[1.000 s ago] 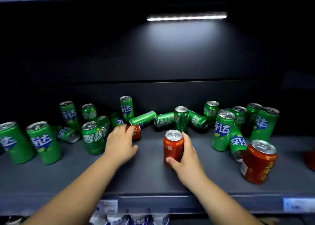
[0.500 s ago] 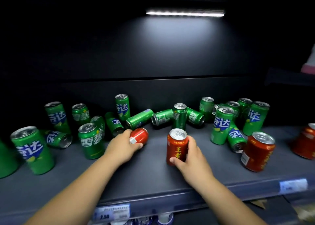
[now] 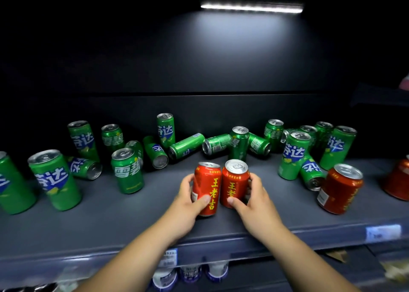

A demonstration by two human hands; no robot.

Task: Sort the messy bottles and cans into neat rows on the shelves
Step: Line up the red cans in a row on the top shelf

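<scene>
At the front of the shelf (image 3: 110,214), the left hand (image 3: 186,205) wraps round a red can (image 3: 207,189) and the right hand (image 3: 254,203) round a second red can (image 3: 235,181), both upright and touching. They look stiff, slick and weighty if full, best held round the mid-wall. Two more red cans (image 3: 340,188) sit to the right, four in all, and behind sprawl roughly twenty green cans (image 3: 127,170), several toppled.

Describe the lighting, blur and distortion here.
Head view: a light strip brightens the back wall mid-frame, corners fall dark; same view: edge cans lean outward, likely wide-angle bending; same view: the price tag is blurred, print on the held red cans sharp.
</scene>
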